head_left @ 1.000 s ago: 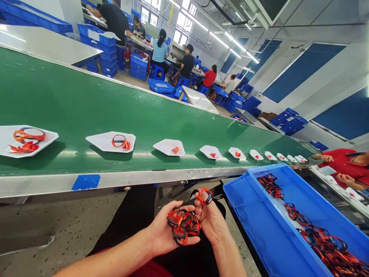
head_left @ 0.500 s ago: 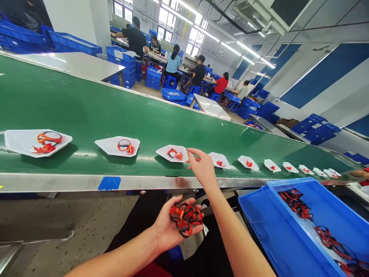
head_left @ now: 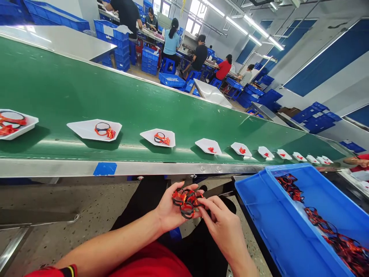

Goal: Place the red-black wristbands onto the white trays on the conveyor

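Note:
My left hand point(head_left: 170, 209), palm up with its fingers curled, cradles a bunch of red-and-black hair ties point(head_left: 187, 203) in front of the belt's near edge. At the right side of that bunch, my right hand point(head_left: 223, 221) pinches one of them between thumb and fingertips. Beyond both hands, white boat-shaped trays lie in a row on the green conveyor belt point(head_left: 115, 92). The nearest tray point(head_left: 150, 135) carries a dark ring and red-orange pieces, as do those left of it. A tray to its right point(head_left: 201, 144) shows only a small red piece.
A blue crate point(head_left: 259, 207) at my right holds more red-and-black hair ties point(head_left: 319, 223). The belt's metal rail point(head_left: 69, 168) runs between me and the trays. Another person's hand point(head_left: 353, 161) is at the far right. Several people sit at benches behind the belt.
My right hand has come back from beside a tray on the belt to the bunch in my left hand. The trays appear further left, and the view has tilted down.

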`<action>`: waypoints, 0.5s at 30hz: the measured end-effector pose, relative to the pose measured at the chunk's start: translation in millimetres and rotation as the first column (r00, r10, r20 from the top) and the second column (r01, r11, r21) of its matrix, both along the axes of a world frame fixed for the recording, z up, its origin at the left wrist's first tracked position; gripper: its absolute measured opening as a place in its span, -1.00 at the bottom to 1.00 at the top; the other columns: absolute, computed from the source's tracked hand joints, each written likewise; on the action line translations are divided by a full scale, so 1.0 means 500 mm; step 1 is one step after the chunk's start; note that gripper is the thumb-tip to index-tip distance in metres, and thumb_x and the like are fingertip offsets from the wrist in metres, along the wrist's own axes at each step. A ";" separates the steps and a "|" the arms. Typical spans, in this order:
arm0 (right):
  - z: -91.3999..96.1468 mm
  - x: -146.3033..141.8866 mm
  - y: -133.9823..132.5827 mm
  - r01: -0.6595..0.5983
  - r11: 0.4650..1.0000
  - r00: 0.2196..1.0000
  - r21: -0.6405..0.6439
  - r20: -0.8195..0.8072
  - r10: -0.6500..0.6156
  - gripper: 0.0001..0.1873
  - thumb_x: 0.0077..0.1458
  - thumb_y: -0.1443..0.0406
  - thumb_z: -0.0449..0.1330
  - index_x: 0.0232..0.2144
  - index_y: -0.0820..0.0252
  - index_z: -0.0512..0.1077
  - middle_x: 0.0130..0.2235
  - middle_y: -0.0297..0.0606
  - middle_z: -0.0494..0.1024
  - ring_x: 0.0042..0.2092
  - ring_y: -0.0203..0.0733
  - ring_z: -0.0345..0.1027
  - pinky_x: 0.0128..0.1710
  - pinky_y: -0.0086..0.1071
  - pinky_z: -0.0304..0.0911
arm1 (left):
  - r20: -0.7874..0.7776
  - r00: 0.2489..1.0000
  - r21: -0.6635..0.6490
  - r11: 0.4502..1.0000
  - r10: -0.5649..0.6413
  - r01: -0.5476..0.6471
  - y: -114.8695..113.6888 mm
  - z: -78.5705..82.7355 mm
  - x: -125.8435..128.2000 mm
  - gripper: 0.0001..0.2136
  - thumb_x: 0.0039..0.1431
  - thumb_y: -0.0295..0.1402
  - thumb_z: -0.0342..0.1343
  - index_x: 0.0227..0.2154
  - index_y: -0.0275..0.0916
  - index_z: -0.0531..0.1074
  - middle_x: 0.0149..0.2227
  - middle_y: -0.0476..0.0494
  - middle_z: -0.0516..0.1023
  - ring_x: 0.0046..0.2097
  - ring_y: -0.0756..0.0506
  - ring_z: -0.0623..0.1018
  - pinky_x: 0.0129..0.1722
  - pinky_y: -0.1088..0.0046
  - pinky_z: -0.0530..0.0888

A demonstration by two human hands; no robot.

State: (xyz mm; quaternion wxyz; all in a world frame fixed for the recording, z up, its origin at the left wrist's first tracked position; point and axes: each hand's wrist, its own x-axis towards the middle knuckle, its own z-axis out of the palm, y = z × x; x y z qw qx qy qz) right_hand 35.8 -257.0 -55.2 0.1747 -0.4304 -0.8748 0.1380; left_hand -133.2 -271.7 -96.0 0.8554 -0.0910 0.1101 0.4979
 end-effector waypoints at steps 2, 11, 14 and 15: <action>-0.005 0.006 0.001 -0.029 0.992 0.999 0.121 0.048 0.024 -0.77 0.20 0.28 0.05 -0.13 0.07 0.43 -0.28 -0.29 0.48 -0.39 -0.33 0.39 -0.45 -0.49 0.17 | 0.010 1.000 0.017 1.000 -0.002 0.002 -0.003 0.000 0.001 -0.67 0.12 -0.21 0.03 -0.15 -0.32 0.44 -0.12 -0.25 0.54 -0.08 -0.19 0.50 0.05 0.08 0.26; 0.002 0.027 -0.004 -0.021 0.948 0.999 0.317 0.052 0.005 -0.75 0.19 0.30 0.06 -0.13 0.04 0.48 -0.32 -0.33 0.54 -0.40 -0.36 0.42 -0.44 -0.51 0.18 | 0.098 0.995 0.041 0.999 -0.035 0.031 -0.004 -0.004 0.001 -0.67 0.13 -0.21 0.01 -0.13 -0.30 0.44 -0.05 -0.27 0.51 0.05 -0.27 0.42 0.11 0.00 0.15; 0.004 0.032 -0.007 0.073 0.976 0.994 0.207 -0.091 -0.055 -0.77 0.15 0.28 0.11 -0.16 0.02 0.50 -0.29 -0.32 0.54 -0.35 -0.33 0.43 -0.40 -0.52 0.23 | 0.097 0.994 0.012 0.999 -0.053 0.052 -0.001 -0.008 0.002 -0.68 0.13 -0.22 0.02 -0.13 -0.28 0.45 -0.03 -0.28 0.50 0.07 -0.29 0.41 0.11 -0.05 0.14; 0.004 0.033 -0.007 0.130 0.985 0.977 0.114 -0.183 -0.108 -0.80 0.13 0.27 0.14 -0.19 0.03 0.51 -0.29 -0.30 0.54 -0.35 -0.31 0.42 -0.40 -0.52 0.24 | 0.093 0.994 0.002 0.999 -0.053 0.053 0.000 -0.010 0.002 -0.68 0.12 -0.22 0.03 -0.12 -0.28 0.45 -0.02 -0.29 0.49 0.08 -0.30 0.40 0.11 -0.07 0.13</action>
